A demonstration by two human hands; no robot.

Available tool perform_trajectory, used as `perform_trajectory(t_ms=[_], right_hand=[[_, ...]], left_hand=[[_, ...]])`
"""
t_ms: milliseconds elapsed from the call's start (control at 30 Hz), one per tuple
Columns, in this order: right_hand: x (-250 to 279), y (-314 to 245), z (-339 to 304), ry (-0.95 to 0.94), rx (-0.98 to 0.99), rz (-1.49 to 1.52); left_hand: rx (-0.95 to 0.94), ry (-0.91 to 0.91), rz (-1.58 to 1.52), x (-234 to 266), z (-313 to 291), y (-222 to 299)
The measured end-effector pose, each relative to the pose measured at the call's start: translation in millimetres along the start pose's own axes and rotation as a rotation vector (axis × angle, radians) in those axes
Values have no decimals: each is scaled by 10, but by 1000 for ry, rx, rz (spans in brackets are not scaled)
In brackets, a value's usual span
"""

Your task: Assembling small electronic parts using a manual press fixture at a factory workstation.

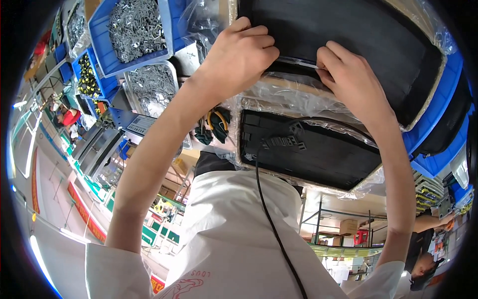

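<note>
Above a large black panel (348, 35), both my hands work at its near edge. My left hand (244, 52) is closed there, its fingers curled and their tips partly hidden. Thumb and fingers pressed together, my right hand (346, 72) pinches at the same edge, farther right. Between the hands runs a thin shiny strip (298, 62), whose ends go into my fingers. Closer to my body lies a second black panel (328, 162) in a plastic-lined surround. Several small black parts (284, 143) rest on it, and a black cable (269, 214) trails from there over my shirt.
Blue bins (124, 67) of small grey metal parts stand at the left, beside a metal tray (172, 74) of similar pieces. Yellow-handled pliers (218, 124) lie left of the near panel. More blue bins (438, 119) line the right. Another person (423, 249) is at the far right.
</note>
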State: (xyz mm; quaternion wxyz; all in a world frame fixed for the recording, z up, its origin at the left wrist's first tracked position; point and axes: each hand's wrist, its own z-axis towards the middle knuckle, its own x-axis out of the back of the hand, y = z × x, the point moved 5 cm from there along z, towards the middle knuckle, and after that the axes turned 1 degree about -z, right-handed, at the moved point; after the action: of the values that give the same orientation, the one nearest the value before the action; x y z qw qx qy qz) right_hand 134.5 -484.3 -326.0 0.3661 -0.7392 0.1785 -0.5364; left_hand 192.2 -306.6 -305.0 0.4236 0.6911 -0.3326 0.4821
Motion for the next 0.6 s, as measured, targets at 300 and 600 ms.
perform_trajectory(t_ms=[300,600], right_hand=[[-28,119,-36,-32,-84,202],[11,56,-138,64,-215,213]], left_hand=[[-33,-15,14,-9,-12,24],[-43,-8,33,10,-46,22]])
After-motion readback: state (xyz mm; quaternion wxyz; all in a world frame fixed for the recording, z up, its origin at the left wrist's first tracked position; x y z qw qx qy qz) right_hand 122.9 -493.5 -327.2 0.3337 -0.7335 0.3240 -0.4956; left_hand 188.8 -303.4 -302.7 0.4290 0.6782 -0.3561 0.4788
